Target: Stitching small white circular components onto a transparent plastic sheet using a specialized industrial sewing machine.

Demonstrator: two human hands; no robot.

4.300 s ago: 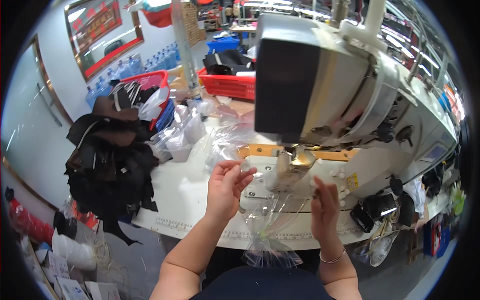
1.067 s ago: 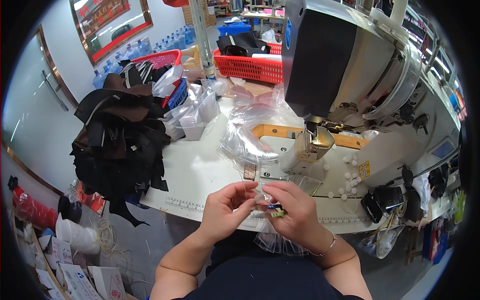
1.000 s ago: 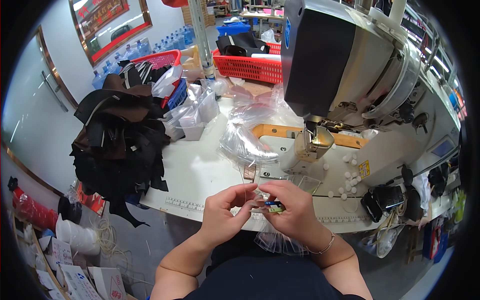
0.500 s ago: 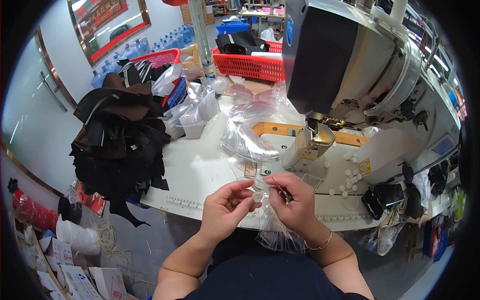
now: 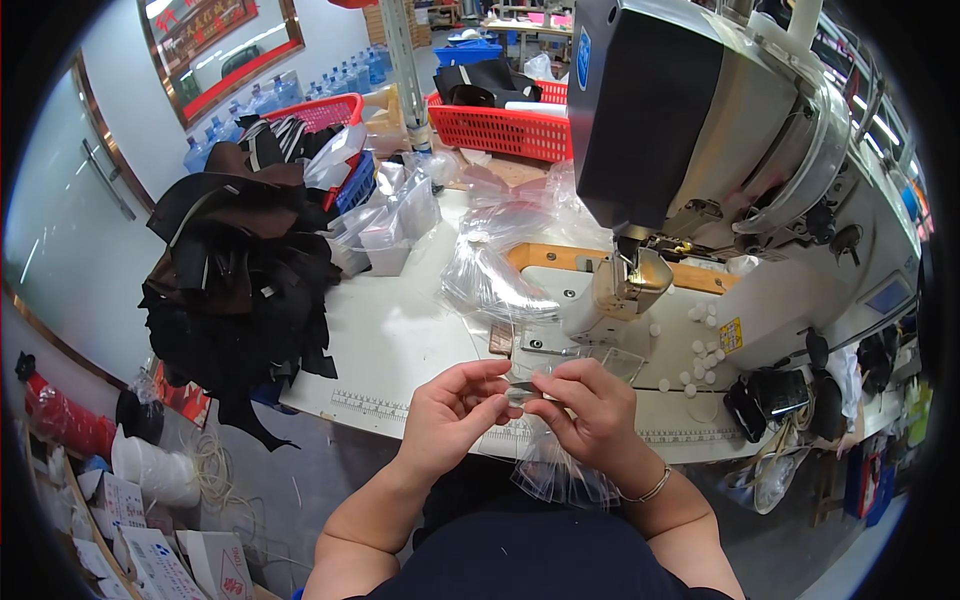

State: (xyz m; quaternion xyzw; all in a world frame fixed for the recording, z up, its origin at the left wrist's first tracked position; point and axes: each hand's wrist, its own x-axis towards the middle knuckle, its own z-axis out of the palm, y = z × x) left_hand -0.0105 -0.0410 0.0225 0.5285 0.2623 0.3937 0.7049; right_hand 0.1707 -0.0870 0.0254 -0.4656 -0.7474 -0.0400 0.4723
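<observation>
The left hand [image 5: 452, 412] and the right hand [image 5: 592, 412] are meeting just in front of the near edge of the white surface [image 5: 400, 340], fingers pinched narrow on the top of a small clear plastic bag [image 5: 555, 468], which is hanging down between the wrists over the person's lap. A small dark item seems to be sitting between the fingertips at the bag's mouth, too small to identify. Just beyond the hands, the grey sewing machine [image 5: 690, 150] is standing on the surface, with loose white buttons [image 5: 700, 350] lying near its base. A heap of empty clear bags [image 5: 490, 280] is lying left of the machine's needle. Farther back, a red basket [image 5: 500, 125] is holding dark fabric, and another red basket [image 5: 320, 115] at the left is holding striped and dark pieces. Clear bags [image 5: 390, 225] beside it are holding pale items. A pile of dark leather scraps [image 5: 240, 280] is spilling over the surface's left edge.
</observation>
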